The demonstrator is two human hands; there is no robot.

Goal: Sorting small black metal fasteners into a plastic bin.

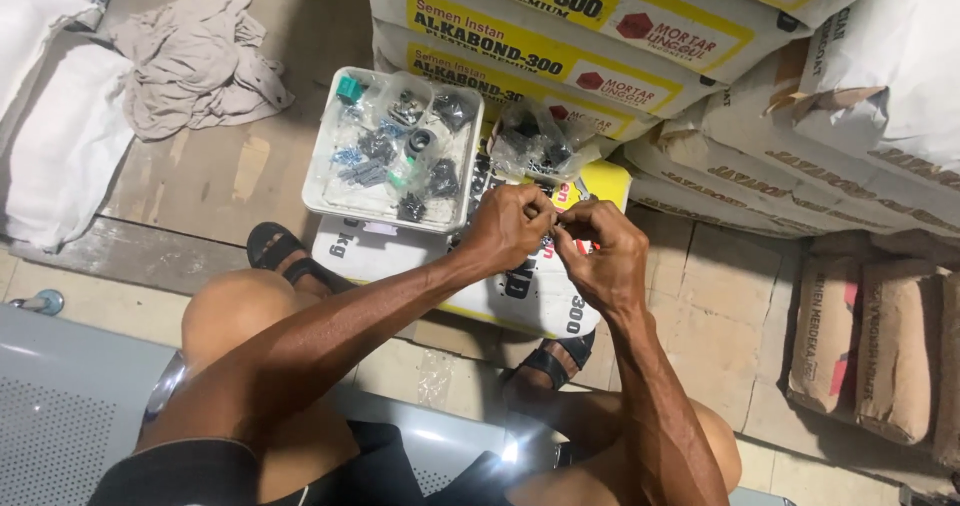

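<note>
My left hand (512, 224) and my right hand (603, 251) meet above a white and yellow sack (400, 251), fingers pinched together on a small clear plastic bag (556, 226) of dark parts. What is inside it is too small to tell. Just beyond the hands lies a white tray (325, 181) holding several small clear bags of dark screws and fittings, and one green piece (349, 89). A loose clear bag of dark hardware (540, 138) rests to the right of the tray.
Stacked cement sacks (600, 36) fill the top and right. A crumpled grey cloth (195, 56) lies on the floor top left, white sacks (55, 136) at far left. I sit on a grey metal bench (60, 416), sandalled feet (285, 256) on the tiles.
</note>
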